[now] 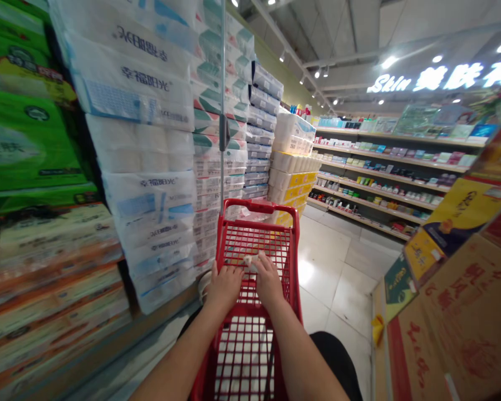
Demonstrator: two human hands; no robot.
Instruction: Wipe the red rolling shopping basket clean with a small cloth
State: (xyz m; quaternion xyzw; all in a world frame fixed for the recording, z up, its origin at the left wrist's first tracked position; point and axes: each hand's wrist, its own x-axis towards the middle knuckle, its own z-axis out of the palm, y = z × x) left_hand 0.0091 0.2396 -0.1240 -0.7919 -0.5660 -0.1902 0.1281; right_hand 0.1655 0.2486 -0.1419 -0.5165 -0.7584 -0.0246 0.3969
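A red plastic shopping cart [254,223] stands right in front of me in a shop aisle. My left hand [223,287] and my right hand [268,281] rest side by side over the cart's mesh basket, fingers curled. Between them they pinch a small white crumpled thing [250,260], perhaps paper or tissue; I cannot make out what it is. A thin metal pole [222,106] rises from the cart's front edge.
Tall stacks of toilet-paper packs [146,139] line the left side, close to the cart. Cardboard boxes [455,312] crowd the right. Tiled floor [338,267] opens ahead toward shelves of small products [384,184] under a lit sign.
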